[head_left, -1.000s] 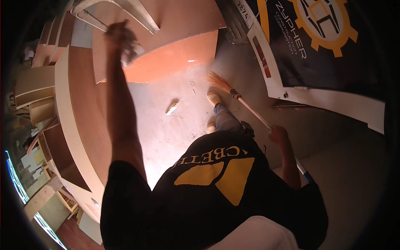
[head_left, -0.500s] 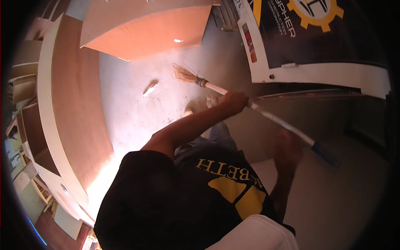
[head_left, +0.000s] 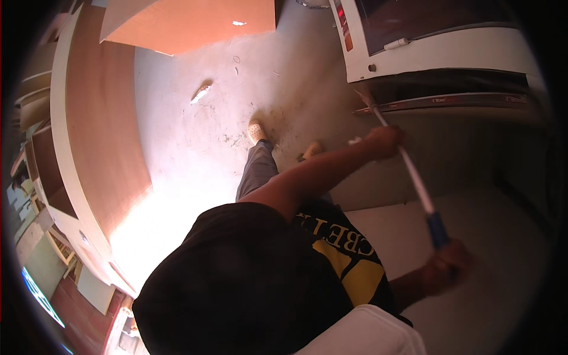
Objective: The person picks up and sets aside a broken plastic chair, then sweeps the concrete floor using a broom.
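Note:
A stick broom (head_left: 418,180) with a pale shaft slants across my front, its far end beside the vehicle's rear bumper. My left hand (head_left: 386,142) wraps round the upper part of the shaft, with my arm crossing over my body. My right hand (head_left: 447,266), slightly blurred, closes round the lower end, at the blue grip (head_left: 436,229). The broom's bristles (head_left: 362,96) show only faintly against the dark area under the bumper.
A white and black vehicle (head_left: 438,56) stands at the far right, a long reddish strip (head_left: 444,103) lying under its rear. Wooden panels (head_left: 97,118) line the left, and a brown wooden box (head_left: 189,26) stands ahead. A pale scrap (head_left: 202,93) lies on the concrete floor (head_left: 171,130).
The broom's head has swung right, from the open floor to the vehicle's rear. My left hand has moved right with it. My right hand, blurred beside the shaft before, now grips the blue end.

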### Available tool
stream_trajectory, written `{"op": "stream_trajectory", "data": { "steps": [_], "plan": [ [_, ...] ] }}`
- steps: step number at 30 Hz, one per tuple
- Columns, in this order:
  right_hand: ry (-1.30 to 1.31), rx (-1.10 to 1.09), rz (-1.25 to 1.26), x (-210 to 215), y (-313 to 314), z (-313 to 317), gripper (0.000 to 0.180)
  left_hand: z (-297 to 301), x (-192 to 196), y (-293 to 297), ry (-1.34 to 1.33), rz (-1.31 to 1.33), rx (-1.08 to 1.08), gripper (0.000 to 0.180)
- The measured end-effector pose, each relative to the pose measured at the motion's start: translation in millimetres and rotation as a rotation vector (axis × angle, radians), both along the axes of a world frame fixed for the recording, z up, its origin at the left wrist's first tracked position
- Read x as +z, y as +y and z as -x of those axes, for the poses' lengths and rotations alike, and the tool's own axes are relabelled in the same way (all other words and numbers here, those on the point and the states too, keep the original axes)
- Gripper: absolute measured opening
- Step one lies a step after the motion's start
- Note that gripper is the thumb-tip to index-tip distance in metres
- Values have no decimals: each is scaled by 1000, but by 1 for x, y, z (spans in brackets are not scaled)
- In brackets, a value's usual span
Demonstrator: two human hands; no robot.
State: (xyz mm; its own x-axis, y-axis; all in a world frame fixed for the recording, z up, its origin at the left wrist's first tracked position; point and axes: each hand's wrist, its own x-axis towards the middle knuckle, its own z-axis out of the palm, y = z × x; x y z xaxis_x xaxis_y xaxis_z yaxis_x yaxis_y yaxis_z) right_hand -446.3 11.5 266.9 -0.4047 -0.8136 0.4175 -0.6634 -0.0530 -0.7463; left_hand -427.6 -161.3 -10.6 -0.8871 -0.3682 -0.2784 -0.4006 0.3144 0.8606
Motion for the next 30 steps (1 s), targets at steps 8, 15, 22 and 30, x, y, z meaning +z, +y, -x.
{"op": "stream_trajectory", "data": {
  "steps": [8, 15, 22, 30],
  "plan": [
    [-582, 603, -381, -100, -5, -8, 27, -161, -133, 5, -137, 128, 335, 31],
    [-356, 527, 63, -22, 32, 56, 19, -76, 17, -7, -16, 277, 241, 29],
    [-310, 692, -504, -64, -46, -37, 26, -122, -93, -61, -75, 273, 190, 34],
    [-532, 601, -533, -118, -68, -105, 26, -312, -113, -92, -223, 267, 449, 17]
  ]
}}
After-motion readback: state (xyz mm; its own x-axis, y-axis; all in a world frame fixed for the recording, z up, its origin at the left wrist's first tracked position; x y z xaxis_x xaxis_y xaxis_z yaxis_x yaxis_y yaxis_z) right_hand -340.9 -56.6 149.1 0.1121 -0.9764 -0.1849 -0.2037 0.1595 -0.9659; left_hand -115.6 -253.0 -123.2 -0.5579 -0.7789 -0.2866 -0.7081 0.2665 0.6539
